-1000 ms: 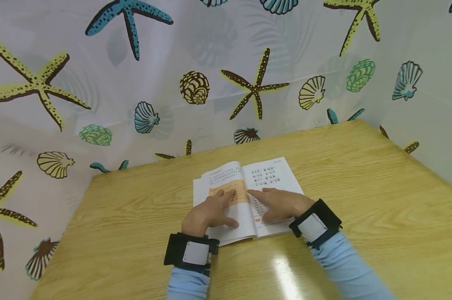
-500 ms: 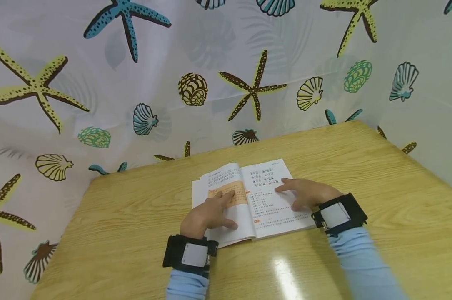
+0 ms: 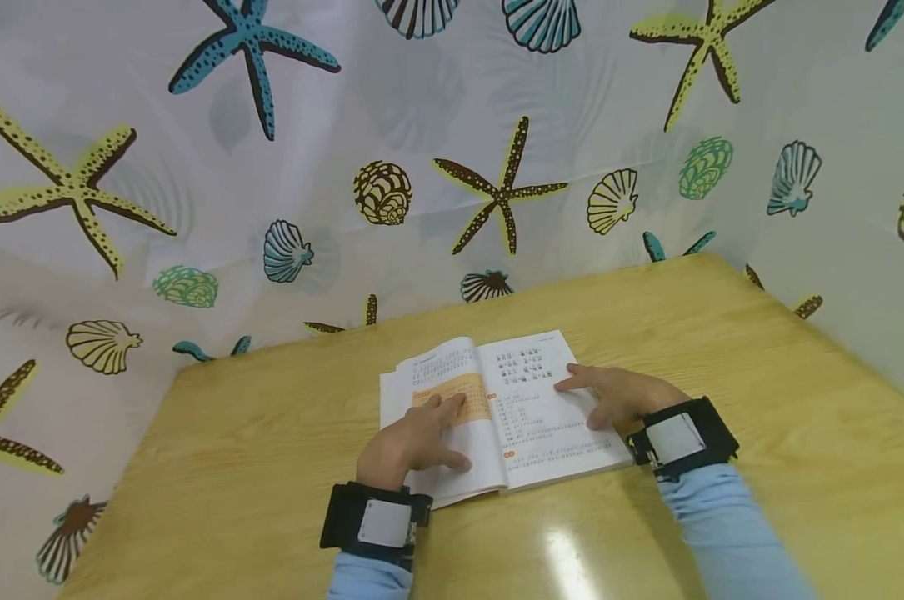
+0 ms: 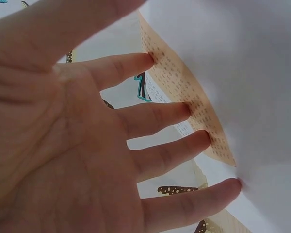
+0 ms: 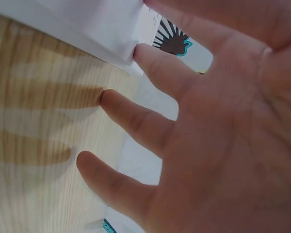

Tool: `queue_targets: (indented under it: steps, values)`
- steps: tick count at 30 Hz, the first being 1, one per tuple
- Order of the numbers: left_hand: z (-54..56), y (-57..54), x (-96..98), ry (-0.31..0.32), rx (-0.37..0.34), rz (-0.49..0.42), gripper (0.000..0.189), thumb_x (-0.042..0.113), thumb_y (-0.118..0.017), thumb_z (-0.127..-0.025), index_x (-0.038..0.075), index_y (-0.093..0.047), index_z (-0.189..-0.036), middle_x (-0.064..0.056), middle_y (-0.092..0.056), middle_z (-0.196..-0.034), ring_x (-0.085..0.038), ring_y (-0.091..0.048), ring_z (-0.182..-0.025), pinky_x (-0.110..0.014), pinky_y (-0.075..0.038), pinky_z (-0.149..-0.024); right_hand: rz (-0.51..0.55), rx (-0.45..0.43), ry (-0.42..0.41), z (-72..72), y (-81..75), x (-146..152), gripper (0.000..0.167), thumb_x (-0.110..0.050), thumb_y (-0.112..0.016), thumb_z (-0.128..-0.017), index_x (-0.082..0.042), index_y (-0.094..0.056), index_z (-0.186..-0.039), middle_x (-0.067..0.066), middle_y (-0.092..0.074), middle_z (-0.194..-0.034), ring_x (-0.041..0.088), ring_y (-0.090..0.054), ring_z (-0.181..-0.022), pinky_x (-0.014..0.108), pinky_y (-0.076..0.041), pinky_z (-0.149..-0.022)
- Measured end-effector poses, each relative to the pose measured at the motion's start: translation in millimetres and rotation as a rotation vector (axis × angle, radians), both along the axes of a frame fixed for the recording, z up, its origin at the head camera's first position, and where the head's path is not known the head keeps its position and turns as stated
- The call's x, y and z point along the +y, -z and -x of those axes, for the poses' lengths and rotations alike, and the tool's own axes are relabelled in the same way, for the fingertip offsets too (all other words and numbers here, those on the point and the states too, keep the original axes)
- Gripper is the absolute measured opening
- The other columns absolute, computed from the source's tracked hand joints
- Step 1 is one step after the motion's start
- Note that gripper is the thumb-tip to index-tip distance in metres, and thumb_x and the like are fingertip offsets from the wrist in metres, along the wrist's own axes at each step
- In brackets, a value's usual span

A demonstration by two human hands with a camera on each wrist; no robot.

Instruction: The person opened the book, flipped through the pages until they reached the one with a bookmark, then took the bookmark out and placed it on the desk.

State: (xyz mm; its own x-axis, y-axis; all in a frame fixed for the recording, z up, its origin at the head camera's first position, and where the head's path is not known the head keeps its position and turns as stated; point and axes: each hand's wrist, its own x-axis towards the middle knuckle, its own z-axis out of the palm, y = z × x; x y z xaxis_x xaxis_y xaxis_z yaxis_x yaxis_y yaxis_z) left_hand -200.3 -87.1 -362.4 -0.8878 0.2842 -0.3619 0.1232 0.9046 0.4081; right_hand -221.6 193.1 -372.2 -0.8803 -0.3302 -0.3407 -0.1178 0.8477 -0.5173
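An open book with printed text lies on the wooden table, an orange text block on its left page. My left hand rests on that page, and the left wrist view shows its spread fingertips touching the paper on and beside the orange block. At the right page's outer edge is my right hand. In the right wrist view its fingers are extended: one tip is at the page edge, while two others reach past the book, over the wood. Nothing is gripped by either hand.
The wooden table extends around the book on all sides. A white cloth printed with starfish and shells hangs behind the table and along its right side. Both wrists wear black bands with camera units.
My right hand has moved right, from near the book's spine to the right page's outer edge, uncovering the text. The left hand stays on its page. The head view has tilted slightly upward.
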Motion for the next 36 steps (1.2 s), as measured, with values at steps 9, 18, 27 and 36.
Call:
queue_targets:
  steps: [9, 18, 27, 36]
  values:
    - [-5.5, 8.2, -4.1, 0.012, -0.002, 0.000, 0.089, 0.026, -0.086, -0.083, 0.020, -0.040, -0.157, -0.019, -0.030, -0.162, -0.047, -0.031, -0.145, -0.063, -0.040, -0.106, -0.011, -0.001, 0.008, -4.9, 10.4, -3.5, 0.063, 0.006, -0.075, -0.083, -0.007, -0.059, -0.143, 0.022, -0.028, -0.162, 0.050, -0.025, -0.146, 0.061, -0.031, -0.113]
    - [-6.4, 5.5, -5.3, 0.002, 0.013, -0.003, 0.091, 0.026, -0.088, -0.081, 0.019, -0.040, -0.157, -0.021, -0.031, -0.162, -0.049, -0.030, -0.145, -0.066, -0.039, -0.106, -0.009, 0.027, 0.002, -4.9, 8.2, -5.9, 0.063, 0.006, -0.077, -0.082, -0.006, -0.060, -0.142, 0.023, -0.029, -0.161, 0.050, -0.026, -0.145, 0.061, -0.030, -0.113]
    - [-5.1, 5.2, -4.2, 0.009, 0.021, -0.014, 0.091, 0.026, -0.088, -0.081, 0.018, -0.040, -0.157, -0.021, -0.032, -0.161, -0.049, -0.031, -0.144, -0.065, -0.040, -0.105, -0.030, 0.063, 0.030, 0.4, 10.4, -2.0, 0.087, -0.004, -0.079, -0.082, 0.018, -0.029, -0.149, 0.041, -0.013, -0.158, 0.057, -0.020, -0.144, 0.062, -0.023, -0.116]
    - [-2.0, 3.6, -2.8, 0.013, 0.035, -0.013, 0.090, 0.027, -0.088, -0.081, 0.018, -0.040, -0.157, -0.021, -0.032, -0.161, -0.049, -0.032, -0.144, -0.065, -0.040, -0.105, -0.061, 0.060, 0.041, 2.8, 6.9, 3.6, 0.082, -0.011, -0.079, -0.084, 0.022, -0.034, -0.144, 0.040, -0.026, -0.154, 0.055, -0.032, -0.139, 0.062, -0.030, -0.113]
